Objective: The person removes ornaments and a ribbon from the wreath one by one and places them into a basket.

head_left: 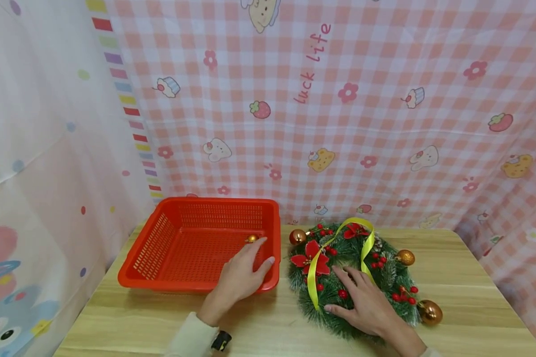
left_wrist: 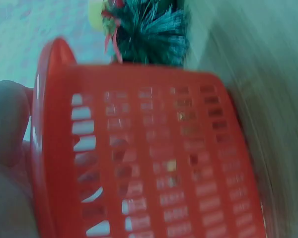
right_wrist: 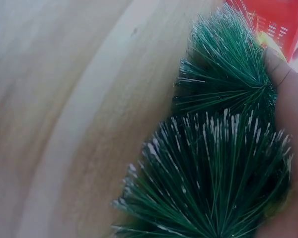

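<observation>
My left hand (head_left: 238, 275) reaches over the front right part of a red plastic basket (head_left: 178, 285), its fingers extended and fingertips near a small gold bauble (head_left: 252, 238) inside. In the left wrist view, that hand's fingers (left_wrist: 7, 124) show beside the basket rim. A green Christmas wreath (head_left: 386, 275) lies right of the basket, carrying red flowers (head_left: 311, 258), red berries and a loose yellow ribbon (head_left: 312, 280). My right hand (head_left: 366, 302) rests with spread fingers over the wreath's front part. Frosted needle tufts (right_wrist: 213, 173) fill the right wrist view beside that hand.
Larger gold baubles sit at the wreath's edge: one at left (head_left: 297, 236), one at right (head_left: 405, 257) and one at front right (head_left: 430, 312). A wooden table (head_left: 469, 297) carries everything. Behind it hangs a pink checked curtain (head_left: 375, 134), with a white one (head_left: 49, 163) at left.
</observation>
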### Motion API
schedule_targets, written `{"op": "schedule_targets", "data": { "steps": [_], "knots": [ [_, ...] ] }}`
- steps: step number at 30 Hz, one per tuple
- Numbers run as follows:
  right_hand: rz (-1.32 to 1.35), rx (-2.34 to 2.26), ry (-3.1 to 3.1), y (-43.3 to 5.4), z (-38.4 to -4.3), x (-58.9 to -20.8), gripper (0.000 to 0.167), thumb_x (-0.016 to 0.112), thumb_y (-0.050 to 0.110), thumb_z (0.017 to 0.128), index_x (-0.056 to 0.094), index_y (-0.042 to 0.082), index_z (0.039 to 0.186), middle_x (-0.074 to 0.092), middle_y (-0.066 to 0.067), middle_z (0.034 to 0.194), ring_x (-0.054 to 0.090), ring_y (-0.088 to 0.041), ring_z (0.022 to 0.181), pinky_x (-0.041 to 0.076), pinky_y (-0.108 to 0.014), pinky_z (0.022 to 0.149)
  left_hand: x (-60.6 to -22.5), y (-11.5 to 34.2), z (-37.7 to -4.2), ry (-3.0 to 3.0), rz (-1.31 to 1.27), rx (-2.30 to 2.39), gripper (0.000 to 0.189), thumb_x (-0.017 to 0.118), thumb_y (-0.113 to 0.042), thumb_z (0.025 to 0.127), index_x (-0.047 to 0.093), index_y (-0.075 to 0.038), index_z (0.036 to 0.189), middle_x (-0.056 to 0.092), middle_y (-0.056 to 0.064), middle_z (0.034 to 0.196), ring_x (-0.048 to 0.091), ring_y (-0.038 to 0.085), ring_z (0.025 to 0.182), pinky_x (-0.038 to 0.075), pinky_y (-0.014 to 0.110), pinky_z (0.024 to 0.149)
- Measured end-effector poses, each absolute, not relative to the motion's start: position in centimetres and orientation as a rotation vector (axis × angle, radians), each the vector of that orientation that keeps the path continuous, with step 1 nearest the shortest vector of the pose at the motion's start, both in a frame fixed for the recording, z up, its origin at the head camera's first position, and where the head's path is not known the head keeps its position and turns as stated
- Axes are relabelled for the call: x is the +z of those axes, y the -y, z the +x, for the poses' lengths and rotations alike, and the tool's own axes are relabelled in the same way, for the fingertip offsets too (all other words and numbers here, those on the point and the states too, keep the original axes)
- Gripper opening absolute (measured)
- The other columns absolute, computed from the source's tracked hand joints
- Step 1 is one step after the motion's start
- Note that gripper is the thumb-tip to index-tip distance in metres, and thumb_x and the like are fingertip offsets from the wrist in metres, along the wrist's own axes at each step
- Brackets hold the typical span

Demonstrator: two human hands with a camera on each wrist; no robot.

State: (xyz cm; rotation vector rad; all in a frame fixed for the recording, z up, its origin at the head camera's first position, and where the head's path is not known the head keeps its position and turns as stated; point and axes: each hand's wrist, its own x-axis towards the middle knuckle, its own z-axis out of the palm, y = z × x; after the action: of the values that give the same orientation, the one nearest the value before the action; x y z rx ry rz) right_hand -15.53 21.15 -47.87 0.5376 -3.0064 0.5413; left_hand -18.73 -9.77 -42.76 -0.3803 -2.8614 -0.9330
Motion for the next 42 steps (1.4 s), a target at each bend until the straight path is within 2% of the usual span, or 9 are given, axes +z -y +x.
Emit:
{"op": "schedule_targets", "data": {
  "steps": [6,10,15,19,22,24,29,37,42],
  "knots": [
    [0.640,0.563,2.978,-21.5,-15.3,-48.0,0.091,0.060,0.073,0.081,0.034,0.025,0.155,0.043,-0.018,0.147,0.046,-0.042,0.129,0.050,-0.061,0.080,-43.3,8.6,-18.7,2.991,-0.412,-0.787,0.068,0.051,-0.055,0.098,0.034,-0.022,0.155,0.056,0.013,0.140,0.063,0.036,0.112,0.051,0.054,0.089],
    [0.743,0.580,2.955,-22.3,-15.3,-47.9,0.091,0.063,0.069,0.082,0.032,0.025,0.156,0.042,-0.017,0.149,0.045,-0.041,0.131,0.049,-0.061,0.085,-43.4,8.5,-18.8,3.027,-0.440,-0.736,0.072,0.049,-0.059,0.097,0.027,-0.026,0.157,0.058,0.013,0.137,0.064,0.034,0.110,0.052,0.052,0.088],
    [0.906,0.552,2.894,-23.9,-15.7,-47.8,0.092,0.066,0.067,0.081,0.034,0.024,0.155,0.044,-0.016,0.148,0.047,-0.040,0.130,0.048,-0.062,0.088,-43.5,8.4,-18.9,3.042,-0.485,-0.679,0.072,0.043,-0.064,0.097,0.028,-0.027,0.157,0.064,0.012,0.129,0.065,0.031,0.106,0.053,0.047,0.084],
    [0.967,0.456,2.840,-25.1,-16.0,-47.5,0.092,0.067,0.070,0.077,0.039,0.025,0.153,0.047,-0.015,0.146,0.049,-0.038,0.129,0.044,-0.064,0.093,-43.6,8.4,-19.0,3.038,-0.503,-0.631,0.073,0.039,-0.068,0.096,0.032,-0.027,0.156,0.068,0.004,0.096,0.064,0.021,0.084,0.050,0.036,0.069],
    [0.980,0.375,2.794,-25.5,-16.1,-47.2,0.092,0.068,0.071,0.075,0.043,0.024,0.151,0.050,-0.016,0.144,0.049,-0.038,0.129,0.036,-0.065,0.100,-43.6,8.3,-19.1,3.043,-0.501,-0.630,0.074,0.037,-0.070,0.095,0.032,-0.028,0.156,0.053,-0.002,0.068,0.052,0.014,0.063,0.040,0.030,0.054],
    [0.975,0.350,2.772,-25.3,-15.9,-46.9,0.092,0.068,0.071,0.075,0.044,0.022,0.150,0.050,-0.016,0.143,0.047,-0.040,0.130,0.029,-0.066,0.104,-43.6,8.3,-19.1,3.049,-0.496,-0.635,0.075,0.037,-0.071,0.095,0.031,-0.028,0.156,0.043,-0.004,0.059,0.043,0.012,0.053,0.033,0.028,0.048],
    [0.881,0.513,2.802,-23.5,-14.9,-45.4,0.091,0.069,0.065,0.081,0.038,0.020,0.153,0.045,-0.016,0.147,0.035,-0.043,0.137,0.016,-0.071,0.105,-43.4,8.3,-19.1,3.067,-0.486,-0.651,0.075,0.037,-0.070,0.095,0.030,-0.029,0.157,0.037,-0.004,0.051,0.035,0.012,0.044,0.027,0.028,0.043],
    [0.513,0.724,2.893,-18.2,-15.0,-43.4,0.086,0.060,0.062,0.090,0.032,0.013,0.155,0.040,-0.024,0.150,0.037,-0.046,0.136,0.028,-0.071,0.104,-43.2,8.4,-19.1,3.057,-0.473,-0.650,0.074,0.039,-0.069,0.095,0.031,-0.028,0.156,0.040,-0.002,0.052,0.038,0.013,0.045,0.030,0.029,0.044],
    [0.248,0.794,2.976,-15.1,-16.2,-43.4,0.092,0.052,0.069,0.090,0.026,0.010,0.157,0.030,-0.033,0.153,0.031,-0.055,0.137,0.025,-0.074,0.104,-43.3,8.5,-19.1,3.049,-0.473,-0.635,0.073,0.039,-0.069,0.095,0.032,-0.029,0.156,0.041,-0.002,0.052,0.040,0.013,0.046,0.031,0.029,0.045]
  ]
}}
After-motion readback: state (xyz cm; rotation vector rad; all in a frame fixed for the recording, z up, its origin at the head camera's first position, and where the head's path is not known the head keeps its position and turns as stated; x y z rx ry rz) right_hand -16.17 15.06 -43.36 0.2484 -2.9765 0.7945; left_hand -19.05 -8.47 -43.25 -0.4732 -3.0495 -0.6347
